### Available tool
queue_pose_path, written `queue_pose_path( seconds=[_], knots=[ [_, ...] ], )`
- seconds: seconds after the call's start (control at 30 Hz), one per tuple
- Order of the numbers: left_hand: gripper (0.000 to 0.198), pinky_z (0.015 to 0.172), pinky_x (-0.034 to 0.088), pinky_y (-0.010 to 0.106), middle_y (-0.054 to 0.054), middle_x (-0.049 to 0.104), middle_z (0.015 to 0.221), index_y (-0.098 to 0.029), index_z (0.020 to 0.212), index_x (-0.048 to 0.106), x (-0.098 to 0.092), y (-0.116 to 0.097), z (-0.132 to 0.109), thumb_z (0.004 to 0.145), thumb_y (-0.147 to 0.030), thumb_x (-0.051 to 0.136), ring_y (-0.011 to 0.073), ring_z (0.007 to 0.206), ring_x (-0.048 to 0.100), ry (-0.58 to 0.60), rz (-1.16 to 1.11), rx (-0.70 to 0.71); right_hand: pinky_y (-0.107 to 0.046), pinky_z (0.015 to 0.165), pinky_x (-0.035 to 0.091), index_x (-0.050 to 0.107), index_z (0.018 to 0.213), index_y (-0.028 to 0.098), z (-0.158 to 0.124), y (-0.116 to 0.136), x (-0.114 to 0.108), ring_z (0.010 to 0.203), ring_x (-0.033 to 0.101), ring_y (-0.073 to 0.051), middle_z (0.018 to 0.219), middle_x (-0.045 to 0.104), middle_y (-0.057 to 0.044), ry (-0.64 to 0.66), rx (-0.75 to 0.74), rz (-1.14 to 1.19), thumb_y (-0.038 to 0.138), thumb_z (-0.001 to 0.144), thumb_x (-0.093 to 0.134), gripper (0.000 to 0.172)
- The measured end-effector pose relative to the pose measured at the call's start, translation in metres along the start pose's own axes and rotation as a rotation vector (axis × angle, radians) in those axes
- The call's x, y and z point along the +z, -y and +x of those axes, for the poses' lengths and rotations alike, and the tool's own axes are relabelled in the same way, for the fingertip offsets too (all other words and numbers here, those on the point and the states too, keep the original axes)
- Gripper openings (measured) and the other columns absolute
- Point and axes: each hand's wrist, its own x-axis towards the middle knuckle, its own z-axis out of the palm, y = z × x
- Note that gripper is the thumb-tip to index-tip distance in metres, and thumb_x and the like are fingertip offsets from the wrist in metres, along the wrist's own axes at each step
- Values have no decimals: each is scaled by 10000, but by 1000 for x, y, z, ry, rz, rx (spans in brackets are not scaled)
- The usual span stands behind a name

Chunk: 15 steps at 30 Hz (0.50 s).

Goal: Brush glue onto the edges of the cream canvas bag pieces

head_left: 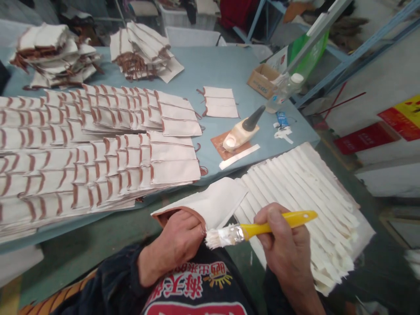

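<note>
A yellow-handled brush is gripped in my right hand, its pale bristles pointing left, close to the fingers of my left hand. My left hand is closed on the brown-edged opening of a white fabric piece, which extends up and right from it. The far end of that piece meets a board covered with several overlapping white strips. Whether the bristles touch the brown edge is hard to tell.
Rows of white, brown-edged pieces cover the left of the blue table, with two piles behind. A cut-open white container with a dark cone, a white strip, a cardboard box and a clear bottle stand or lie right.
</note>
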Motion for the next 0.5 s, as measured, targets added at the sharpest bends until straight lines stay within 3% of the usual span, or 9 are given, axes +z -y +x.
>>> queue_pose_path(
  seconds=[0.1,0.23,0.37,0.5],
  knots=[
    [333,785,580,337,52,712,734,-215,868,671,9,-7,9,995,-15,437,219,749,683,-42,14,5,-182,356,318,670,676,198,6,-2,-13,367,402,-75,471,478,54,-38,-45,29,594,976,747,503],
    [335,773,583,353,47,685,695,-231,803,619,17,-15,17,983,-23,428,225,711,665,-59,36,19,-176,348,293,660,656,192,11,-3,-25,355,393,-67,475,480,53,41,12,69,599,958,770,519],
    [329,813,601,365,53,709,728,-222,855,651,22,-22,21,966,-4,430,228,738,676,-57,55,20,-173,363,319,660,666,195,9,-5,-33,367,407,-72,462,476,55,-8,-26,82,595,969,756,511],
    [336,781,594,366,76,743,793,-222,848,657,25,-26,22,980,-21,421,233,752,690,-46,38,19,-174,341,286,663,659,193,6,-4,-40,342,372,-68,434,454,61,60,-16,77,592,975,747,516]
  ],
)
